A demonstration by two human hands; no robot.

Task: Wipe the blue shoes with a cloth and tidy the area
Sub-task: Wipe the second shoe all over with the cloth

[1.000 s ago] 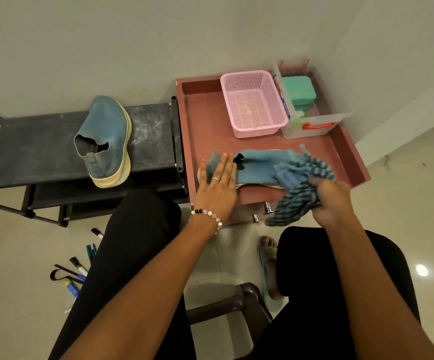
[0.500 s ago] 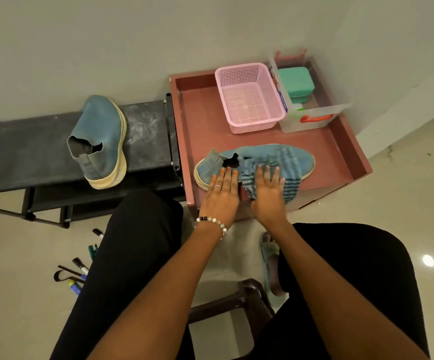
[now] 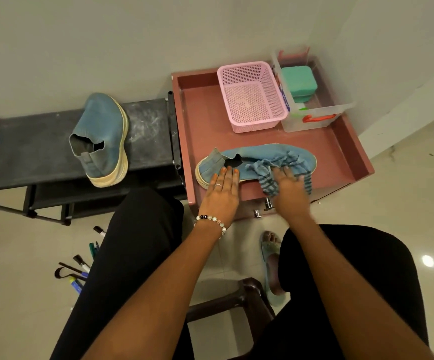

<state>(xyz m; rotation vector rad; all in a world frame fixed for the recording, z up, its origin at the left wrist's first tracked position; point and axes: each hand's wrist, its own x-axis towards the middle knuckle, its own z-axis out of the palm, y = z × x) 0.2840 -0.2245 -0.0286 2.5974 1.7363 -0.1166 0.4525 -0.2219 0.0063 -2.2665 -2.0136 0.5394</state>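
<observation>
One blue shoe (image 3: pixel 257 155) lies on its side on the pink cabinet top (image 3: pixel 202 120), toe to the right. My left hand (image 3: pixel 222 189) presses flat on its heel end, fingers together. My right hand (image 3: pixel 288 187) presses a blue striped cloth (image 3: pixel 275 167) against the middle and toe of that shoe. The second blue shoe (image 3: pixel 101 136) rests on the black shoe rack (image 3: pixel 28 149) to the left, untouched.
A pink mesh basket (image 3: pixel 249 97) and a clear box (image 3: pixel 314 113) holding a green container (image 3: pixel 299 81) stand at the back of the cabinet. Markers and pens (image 3: pixel 80 266) lie on the floor by my left leg. A brown stool (image 3: pixel 236 300) is between my legs.
My right hand carried the bunched cloth from the shoe's toe to its middle, then slid it right toward the toe again. The left hand stayed on the heel.
</observation>
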